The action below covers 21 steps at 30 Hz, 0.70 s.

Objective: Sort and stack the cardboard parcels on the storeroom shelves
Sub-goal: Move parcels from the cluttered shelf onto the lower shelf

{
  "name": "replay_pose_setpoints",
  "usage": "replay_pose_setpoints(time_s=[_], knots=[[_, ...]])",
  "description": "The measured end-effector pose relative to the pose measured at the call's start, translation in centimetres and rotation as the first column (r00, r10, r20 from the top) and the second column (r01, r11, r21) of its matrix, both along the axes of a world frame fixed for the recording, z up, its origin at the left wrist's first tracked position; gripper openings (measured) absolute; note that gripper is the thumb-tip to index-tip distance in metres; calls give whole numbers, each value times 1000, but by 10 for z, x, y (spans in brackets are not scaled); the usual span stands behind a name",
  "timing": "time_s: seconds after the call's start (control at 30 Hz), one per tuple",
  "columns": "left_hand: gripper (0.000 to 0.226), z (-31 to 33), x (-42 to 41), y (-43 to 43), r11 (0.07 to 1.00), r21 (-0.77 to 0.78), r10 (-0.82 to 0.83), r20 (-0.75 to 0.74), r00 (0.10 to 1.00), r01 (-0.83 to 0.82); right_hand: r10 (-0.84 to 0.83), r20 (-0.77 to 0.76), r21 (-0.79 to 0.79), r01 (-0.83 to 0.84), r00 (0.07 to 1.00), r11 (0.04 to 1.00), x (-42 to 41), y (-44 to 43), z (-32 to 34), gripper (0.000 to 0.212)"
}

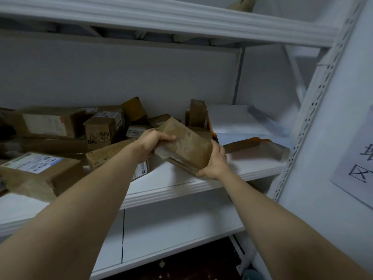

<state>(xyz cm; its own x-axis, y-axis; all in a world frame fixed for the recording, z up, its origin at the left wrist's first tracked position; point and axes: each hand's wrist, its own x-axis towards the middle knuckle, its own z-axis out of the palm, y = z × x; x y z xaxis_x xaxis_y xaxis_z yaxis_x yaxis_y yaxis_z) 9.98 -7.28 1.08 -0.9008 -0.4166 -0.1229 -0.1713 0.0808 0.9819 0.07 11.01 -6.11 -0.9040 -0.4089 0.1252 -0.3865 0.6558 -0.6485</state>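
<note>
The tape-wrapped brown parcel (185, 144) is held in both hands over the middle shelf (252, 166), a bit right of centre and close to the front edge. It's tilted, with the far end up and the near-right corner dipping toward the shelf board. I can't tell if that corner actually touches.

The left hand (153, 141) is clamped on the upper-left end, with its fingers (167, 137) curled over the top face. The right hand (216, 163) cups the lower-right corner, its fingers (220, 151) wrapped up the right edge, so both are gripping the parcel.

Just left of it, and partly under the left forearm, a dented cardboard box (109, 154) lies on its side. Past that, a jumble of parcels (80, 126) fills the left half of the shelf all the way to the back wall. A labelled box (38, 172) sits at the front-left and hangs a little over the front edge.

Behind the held parcel a small brown parcel (197, 114) stands upright near the back. To the right, white mailers (238, 122) are stacked on a flat brown parcel (242, 145) toward the back-right corner.

The bare room is a strip of shelf along the front edge, from under the parcel out to the perforated corner post (308, 118). The upper shelf (161, 15) sits well above everything. The lower shelf (171, 229) shows bare white board. A paper sign (355, 164) is stuck on the wall to the right.
</note>
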Motion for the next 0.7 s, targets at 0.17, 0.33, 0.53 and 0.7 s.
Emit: replay_pose_setpoints(time_s=[0.17, 0.33, 0.53, 0.7], knots=[[26, -7, 1, 35, 998, -32, -47, 49, 998, 49, -54, -138, 29, 58, 989, 998, 9, 41, -9, 103], [61, -8, 2, 81, 977, 211, -53, 299, 953, -12, -74, -300, 40, 90, 951, 995, 25, 91, -28, 92], [35, -22, 18, 124, 956, 290, -66, 363, 930, -45, 3, 271, -215, 58, 962, 975, 37, 145, -34, 123], [11, -24, 36, 151, 961, 275, -91, 273, 958, 13, 24, 714, -465, 448, 700, 764, 31, 163, -45, 88]])
